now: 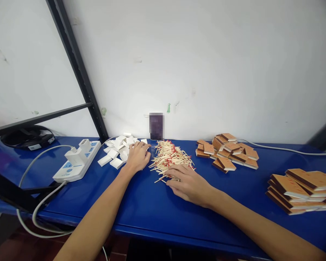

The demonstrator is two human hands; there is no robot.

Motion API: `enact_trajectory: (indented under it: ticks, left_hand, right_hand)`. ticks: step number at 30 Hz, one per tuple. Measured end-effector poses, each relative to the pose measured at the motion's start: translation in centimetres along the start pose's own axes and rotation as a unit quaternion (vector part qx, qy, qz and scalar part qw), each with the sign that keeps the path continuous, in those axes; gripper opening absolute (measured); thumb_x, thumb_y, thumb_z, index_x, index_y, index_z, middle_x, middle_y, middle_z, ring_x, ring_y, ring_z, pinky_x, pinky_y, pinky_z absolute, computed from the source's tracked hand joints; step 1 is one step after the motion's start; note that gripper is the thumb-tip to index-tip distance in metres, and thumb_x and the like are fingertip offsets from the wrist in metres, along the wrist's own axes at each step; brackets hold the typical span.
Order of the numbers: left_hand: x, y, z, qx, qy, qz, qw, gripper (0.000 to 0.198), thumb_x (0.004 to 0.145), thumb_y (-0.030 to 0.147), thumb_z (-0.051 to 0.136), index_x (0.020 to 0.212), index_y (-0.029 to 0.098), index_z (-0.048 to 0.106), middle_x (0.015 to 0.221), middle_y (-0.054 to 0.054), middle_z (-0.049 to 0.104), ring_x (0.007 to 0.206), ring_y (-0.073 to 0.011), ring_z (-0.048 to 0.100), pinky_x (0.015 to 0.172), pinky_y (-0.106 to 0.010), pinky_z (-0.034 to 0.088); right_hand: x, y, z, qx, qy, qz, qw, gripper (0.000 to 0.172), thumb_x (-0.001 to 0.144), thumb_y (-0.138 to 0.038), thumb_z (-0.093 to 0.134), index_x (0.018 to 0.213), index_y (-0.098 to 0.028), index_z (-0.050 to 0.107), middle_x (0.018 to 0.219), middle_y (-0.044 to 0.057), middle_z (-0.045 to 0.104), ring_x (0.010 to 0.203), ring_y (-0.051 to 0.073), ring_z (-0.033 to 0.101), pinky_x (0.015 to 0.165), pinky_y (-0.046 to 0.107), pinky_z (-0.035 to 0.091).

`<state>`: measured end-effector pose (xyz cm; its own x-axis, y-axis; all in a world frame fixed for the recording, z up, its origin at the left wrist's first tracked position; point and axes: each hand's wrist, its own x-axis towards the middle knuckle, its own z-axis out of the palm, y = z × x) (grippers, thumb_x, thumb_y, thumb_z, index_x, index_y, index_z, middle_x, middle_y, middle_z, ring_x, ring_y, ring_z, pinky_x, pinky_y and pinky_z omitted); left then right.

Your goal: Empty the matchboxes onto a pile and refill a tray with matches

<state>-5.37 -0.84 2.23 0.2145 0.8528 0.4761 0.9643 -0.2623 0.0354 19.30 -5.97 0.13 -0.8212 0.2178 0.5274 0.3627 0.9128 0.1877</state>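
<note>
No text is showing legibly. At left, a label (35, 147) on a black device (21, 138) is blurring; blue panels (67, 165) on a power strip (80, 169) are bearing unreadable marks. At right, prints (290, 183) on brown boxes (309, 179) are appearing indistinct.

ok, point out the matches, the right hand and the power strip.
Matches (170, 155): head view, middle of the pile.
Right hand (192, 183): head view, back of the hand.
Power strip (79, 169): head view, white casing beside the plugged-in adapter.

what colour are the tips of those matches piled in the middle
The match tips are red, seen in the head view.
</note>
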Motion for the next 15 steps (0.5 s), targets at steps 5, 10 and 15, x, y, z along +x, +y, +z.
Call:
enact_trajectory:
  ticks: [5,10,15]
  left_hand:
    - [-0.1,0.3,0.1,0.005,0.004,-0.002,1.0,0.035,0.089,0.021,0.043,0.115,0.02,0.067,0.111,-0.011,0.068,0.111,-0.0301,0.055,0.096,-0.051,0.037]
    - [0.4,-0.3,-0.5,0.006,0.039,-0.023,0.999,0.034,0.09,0.025,0.042,0.111,0.022,0.068,0.117,-0.01,0.065,0.116,-0.0295,0.053,0.101,-0.05,0.036]
    - [3.8,-4.8,-3.0,0.024,0.008,-0.139,0.99,0.041,0.093,0.028,0.035,0.123,0.021,0.063,0.128,-0.012,0.06,0.122,-0.0293,0.051,0.103,-0.046,0.039]
  right_hand:
    - [0.1,-0.8,-1.0,0.026,0.055,0.014,0.998,0.017,0.091,-0.015,0.053,0.095,-0.02,0.068,0.111,0.009,0.07,0.111,0.024,0.06,0.093,0.041,0.051]
    - [-1.5,-2.2,-4.4,0.038,0.05,0.046,0.997,0.022,0.092,-0.015,0.049,0.103,-0.022,0.066,0.106,0.006,0.072,0.094,0.02,0.067,0.084,0.039,0.056]
    - [-10.0,0.1,-8.3,-0.071,0.062,0.191,0.977,0.022,0.086,-0.037,0.059,0.106,-0.038,0.068,0.115,0.007,0.071,0.098,0.03,0.069,0.08,0.05,0.058]
